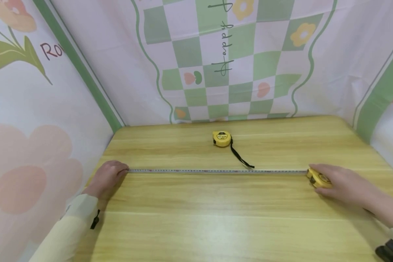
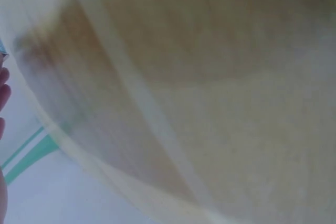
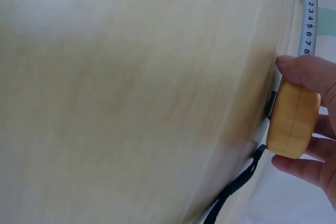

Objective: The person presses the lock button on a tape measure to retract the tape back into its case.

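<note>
A silvery tape blade (image 1: 216, 171) stretches across the wooden table between my two hands in the head view. At its left end, my left hand (image 1: 107, 176) pinches the tip between thumb and fingers. My right hand (image 1: 348, 183) grips the yellow case of the tape measure (image 1: 315, 181) at the other end. In the right wrist view, the case (image 3: 293, 121) stands on edge between thumb and fingers, a black strap (image 3: 233, 187) trailing from it. Only a few fingertips (image 2: 4, 92) show in the left wrist view; the tape's tip is hidden there.
A second yellow tape measure (image 1: 222, 139) lies behind the blade, its black strap (image 1: 238, 154) reaching toward it. The wooden table (image 1: 209, 218) has rounded back corners. Patterned cloth (image 1: 186, 51) hangs behind it and at both sides.
</note>
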The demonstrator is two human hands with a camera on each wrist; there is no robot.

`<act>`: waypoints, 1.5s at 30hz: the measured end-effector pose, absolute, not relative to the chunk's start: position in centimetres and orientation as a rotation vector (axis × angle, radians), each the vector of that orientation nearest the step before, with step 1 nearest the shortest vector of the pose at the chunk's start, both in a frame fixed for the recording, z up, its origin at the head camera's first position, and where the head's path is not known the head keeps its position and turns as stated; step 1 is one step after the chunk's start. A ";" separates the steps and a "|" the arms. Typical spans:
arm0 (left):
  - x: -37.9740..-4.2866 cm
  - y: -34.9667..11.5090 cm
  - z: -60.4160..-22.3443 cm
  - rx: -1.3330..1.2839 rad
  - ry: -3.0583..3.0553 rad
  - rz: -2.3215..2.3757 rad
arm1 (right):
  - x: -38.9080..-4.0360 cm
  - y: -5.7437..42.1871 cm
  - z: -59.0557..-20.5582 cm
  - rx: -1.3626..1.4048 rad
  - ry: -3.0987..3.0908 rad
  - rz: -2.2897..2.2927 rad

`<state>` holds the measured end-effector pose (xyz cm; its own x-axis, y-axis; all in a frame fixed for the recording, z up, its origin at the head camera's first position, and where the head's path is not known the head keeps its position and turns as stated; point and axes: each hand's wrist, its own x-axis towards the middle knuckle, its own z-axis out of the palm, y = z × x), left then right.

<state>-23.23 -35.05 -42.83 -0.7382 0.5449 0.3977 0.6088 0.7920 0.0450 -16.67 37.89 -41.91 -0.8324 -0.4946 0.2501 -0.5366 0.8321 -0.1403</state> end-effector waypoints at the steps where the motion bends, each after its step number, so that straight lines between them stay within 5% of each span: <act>1: -23.2 -35.1 -42.8 -0.878 -2.610 -0.243 | -16.7 37.9 -41.9 0.804 -2.798 0.297; 45: -25.2 -34.8 -38.3 -0.869 -2.243 -0.298 | -21.0 38.4 -35.8 0.966 -2.413 0.147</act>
<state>-25.24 -34.81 -38.33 -0.5281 0.5009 0.6857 0.6628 0.7480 -0.0360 -20.98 38.40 -35.85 -0.6024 -0.6105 0.5142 -0.6683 0.7380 0.0934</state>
